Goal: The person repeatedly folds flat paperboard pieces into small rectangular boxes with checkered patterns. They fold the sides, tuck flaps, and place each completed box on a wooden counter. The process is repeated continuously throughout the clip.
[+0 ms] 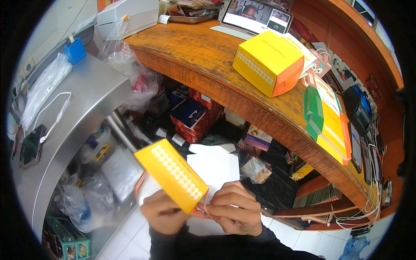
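A yellow cardboard box (169, 173) with a white diamond pattern is held up in front of me, tilted. My left hand (162, 212) is closed on its near left side, with the fingers partly hidden behind the box. My right hand (234, 208) pinches the edge of the box at its near right end, where a bit of orange shows. Beyond the box a white cardboard panel with flaps (212, 164) spreads out. Whether it is joined to the yellow box, I cannot tell.
A folded yellow box (268, 60) and a stack of flat cartons (325, 121) lie on the wooden desk (186, 47). A tablet (258, 17) stands behind. On the metal counter (95, 82) at left rests a phone (32, 146). Plastic bags (86, 199) and red boxes (195, 119) sit below.
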Available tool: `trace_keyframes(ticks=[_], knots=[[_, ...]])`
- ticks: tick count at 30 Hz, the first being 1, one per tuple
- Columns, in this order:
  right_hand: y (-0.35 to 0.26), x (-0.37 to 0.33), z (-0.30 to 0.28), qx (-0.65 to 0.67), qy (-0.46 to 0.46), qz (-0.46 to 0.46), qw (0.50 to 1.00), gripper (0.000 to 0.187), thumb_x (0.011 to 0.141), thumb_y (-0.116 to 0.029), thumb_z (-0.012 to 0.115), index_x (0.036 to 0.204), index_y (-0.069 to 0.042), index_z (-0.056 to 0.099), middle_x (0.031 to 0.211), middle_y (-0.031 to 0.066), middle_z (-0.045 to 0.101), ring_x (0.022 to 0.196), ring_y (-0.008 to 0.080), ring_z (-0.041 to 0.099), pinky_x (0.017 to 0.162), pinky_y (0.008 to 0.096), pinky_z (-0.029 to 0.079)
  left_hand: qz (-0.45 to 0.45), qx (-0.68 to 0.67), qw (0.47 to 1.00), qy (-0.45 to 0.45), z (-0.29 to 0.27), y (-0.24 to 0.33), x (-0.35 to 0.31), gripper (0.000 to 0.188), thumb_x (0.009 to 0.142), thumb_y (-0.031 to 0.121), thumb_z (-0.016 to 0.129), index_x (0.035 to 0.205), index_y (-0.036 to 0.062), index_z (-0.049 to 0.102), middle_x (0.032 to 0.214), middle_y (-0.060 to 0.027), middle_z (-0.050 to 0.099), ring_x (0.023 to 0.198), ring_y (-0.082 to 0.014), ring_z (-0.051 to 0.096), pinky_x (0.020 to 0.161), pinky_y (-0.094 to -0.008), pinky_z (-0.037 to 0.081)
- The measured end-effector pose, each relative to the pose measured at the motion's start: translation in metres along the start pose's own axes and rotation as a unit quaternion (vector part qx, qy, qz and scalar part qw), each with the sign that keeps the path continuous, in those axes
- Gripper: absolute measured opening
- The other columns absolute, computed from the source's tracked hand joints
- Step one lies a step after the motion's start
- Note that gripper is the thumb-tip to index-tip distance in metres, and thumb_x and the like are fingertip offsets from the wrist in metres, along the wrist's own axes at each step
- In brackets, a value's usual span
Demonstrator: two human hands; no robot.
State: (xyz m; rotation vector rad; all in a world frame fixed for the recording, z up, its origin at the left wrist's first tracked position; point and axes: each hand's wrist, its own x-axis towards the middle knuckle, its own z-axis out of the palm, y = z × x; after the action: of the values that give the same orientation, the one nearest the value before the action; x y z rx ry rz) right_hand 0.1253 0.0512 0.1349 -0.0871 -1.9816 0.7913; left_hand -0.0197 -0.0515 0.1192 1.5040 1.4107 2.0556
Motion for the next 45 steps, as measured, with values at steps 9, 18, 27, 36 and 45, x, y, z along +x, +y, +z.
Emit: trace_keyframes(ticks=[9,18,27,36,45], knots=[[-0.003,0.005,-0.010,-0.001,-0.025,0.007,1.000,0.027,0.068,-0.002,0.080,0.095,-0.004,0.075,0.083,0.0067,0.066,0.078,0.0204,0.063,0.072,0.0318,0.049,-0.015,-0.013,0.999,0.041,0.009,0.001,0.001,0.032,0.070,0.011,0.085,0.097,-0.0009,0.072,0.094,-0.0105,0.073,0.087,-0.0227,0.072,0.080,-0.0309,0.056],[0.005,-0.008,0.003,-0.007,0.059,0.036,0.998,0.025,0.069,0.002,0.079,0.093,-0.003,0.075,0.087,0.0090,0.069,0.077,0.0212,0.066,0.070,0.0293,0.052,-0.092,0.022,0.995,0.014,0.014,0.000,0.000,0.038,0.069,0.013,0.086,0.101,-0.0012,0.071,0.097,-0.0135,0.072,0.086,-0.0246,0.072,0.079,-0.0304,0.055],[0.004,-0.012,0.013,-0.103,0.041,0.037,0.993,0.021,0.074,0.004,0.074,0.092,-0.005,0.076,0.091,0.0085,0.069,0.086,0.0235,0.065,0.080,0.0337,0.049,0.016,0.168,0.985,0.028,0.023,0.003,0.003,0.019,0.078,0.002,0.075,0.095,-0.0020,0.071,0.092,-0.0178,0.071,0.080,-0.0295,0.071,0.070,-0.0294,0.055],[0.033,-0.026,0.004,0.450,0.129,0.395,0.790,0.083,0.085,-0.017,0.066,0.149,-0.007,0.015,0.144,0.0138,0.032,0.127,0.0204,0.042,0.101,0.0341,0.041,0.053,0.153,0.985,-0.052,0.022,0.003,0.004,0.004,0.080,0.003,0.072,0.081,0.0018,0.068,0.077,-0.0126,0.069,0.071,-0.0256,0.068,0.063,-0.0314,0.053],[0.019,-0.023,-0.008,0.550,-0.064,0.362,0.750,0.092,0.073,-0.025,0.071,0.148,-0.005,0.020,0.145,0.0151,0.030,0.136,0.0273,0.032,0.113,0.0405,0.028,-0.125,-0.033,0.988,0.089,0.026,-0.007,0.006,0.077,0.076,0.028,0.078,0.139,0.0049,0.040,0.131,-0.0169,0.052,0.124,-0.0319,0.049,0.106,-0.0400,0.036]])
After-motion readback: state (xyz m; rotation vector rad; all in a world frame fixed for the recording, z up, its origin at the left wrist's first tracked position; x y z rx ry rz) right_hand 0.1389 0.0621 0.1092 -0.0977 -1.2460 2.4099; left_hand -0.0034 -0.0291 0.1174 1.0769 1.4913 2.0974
